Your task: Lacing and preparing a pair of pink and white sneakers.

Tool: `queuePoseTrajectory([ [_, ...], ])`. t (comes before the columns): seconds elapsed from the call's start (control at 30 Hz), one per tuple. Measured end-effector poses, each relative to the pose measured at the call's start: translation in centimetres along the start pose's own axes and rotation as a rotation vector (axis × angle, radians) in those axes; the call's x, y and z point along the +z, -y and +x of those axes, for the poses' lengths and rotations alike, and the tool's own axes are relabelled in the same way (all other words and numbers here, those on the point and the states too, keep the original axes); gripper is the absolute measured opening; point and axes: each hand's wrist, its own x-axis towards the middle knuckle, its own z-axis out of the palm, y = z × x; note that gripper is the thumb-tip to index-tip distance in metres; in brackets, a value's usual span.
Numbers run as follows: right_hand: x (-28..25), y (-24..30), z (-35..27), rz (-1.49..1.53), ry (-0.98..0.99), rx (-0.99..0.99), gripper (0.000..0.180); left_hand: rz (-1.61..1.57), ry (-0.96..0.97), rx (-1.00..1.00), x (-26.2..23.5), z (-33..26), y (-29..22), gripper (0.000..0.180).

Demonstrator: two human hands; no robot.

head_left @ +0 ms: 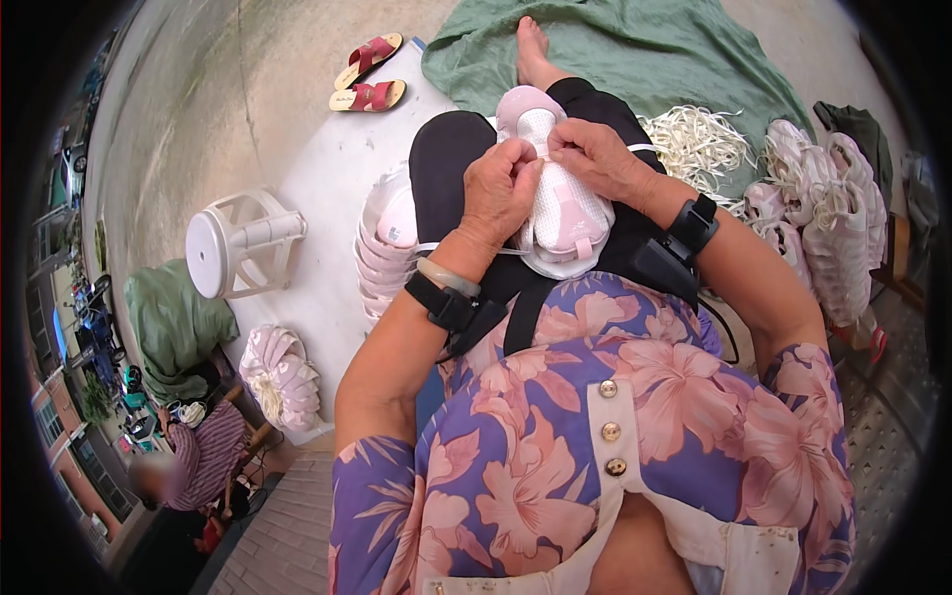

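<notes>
A pink and white shoe (pixel 567 213) lies on my lap, its toe pointing away from me and its heel loop nearest my belly. My left hand (pixel 499 185) is closed in a pinch at the left of the lacing area. Opposite it, my right hand (pixel 598 159) pinches at the same spot from the right, the fingertips of both hands nearly meeting. A white shoelace runs between them, mostly hidden by the fingers; one length (pixel 429 247) shows beside my left wrist and another (pixel 643 148) by my right wrist.
Loose white laces (pixel 699 149) lie piled on a green cloth (pixel 615 50). Pink and white shoes (pixel 838 213) are heaped at right; more stacked shoes (pixel 382 243) and a bundle (pixel 281 377) are at left. Also there: a white stool (pixel 238 243), red slippers (pixel 372 96), another person (pixel 203 456).
</notes>
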Motion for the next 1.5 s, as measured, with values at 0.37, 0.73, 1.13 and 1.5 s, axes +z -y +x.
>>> queuePoseTrajectory([
  [0.37, -0.3, 0.0, 0.1, -0.062, 0.011, -0.06, 0.012, 0.097, -0.012, 0.094, 0.6, 0.7, 0.7, 0.008],
  [0.73, -2.6, -1.9, -1.5, 0.097, 0.085, 0.083, 0.031, -0.141, -0.248, -0.376, -10.5, -2.6, 3.6, 0.013],
  [1.13, -1.6, -1.6, -2.7, -0.42, -0.205, -0.285, 0.03, 0.407, -0.176, -0.121, -11.0, -2.3, 2.8, 0.025],
  [1.5, -5.9, -3.3, -4.7, -0.662, -0.048, -0.398, 0.013, 0.678, 0.214, 0.199, -6.4, 0.6, 0.6, 0.009],
])
